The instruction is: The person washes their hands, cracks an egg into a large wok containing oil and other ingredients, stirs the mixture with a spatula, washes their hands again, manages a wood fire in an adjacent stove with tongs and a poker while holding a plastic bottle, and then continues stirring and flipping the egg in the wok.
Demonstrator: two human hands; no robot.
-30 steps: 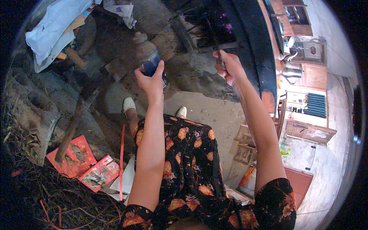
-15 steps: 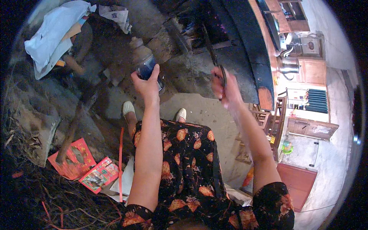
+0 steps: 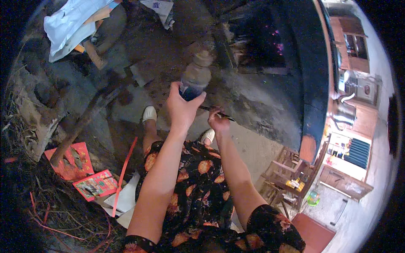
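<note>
My left hand (image 3: 182, 110) is wrapped round a clear plastic bottle (image 3: 197, 76) with a dark blue label, its narrow capped end pointing away from me. Close to it on the right, my right hand (image 3: 219, 121) is closed on a dark thin rod (image 3: 228, 117). One end of the rod runs behind my left hand toward the bottle, so I cannot tell whether they touch. Beyond both hands, to the right, is the dark opening of a stove (image 3: 257, 42), with small purplish glints inside.
A black stove edge (image 3: 314, 84) runs along the right, with a metal kettle (image 3: 346, 111) beyond. Wooden chairs (image 3: 287, 168) stand at right. Red printed packaging (image 3: 95, 185) and dry twigs (image 3: 63, 223) lie at left. A white bag (image 3: 69, 23) sits far left.
My right hand has drawn back from near the stove opening and come left beside my left hand, bringing the rod. In the picture, my left hand and the bottle sit further right.
</note>
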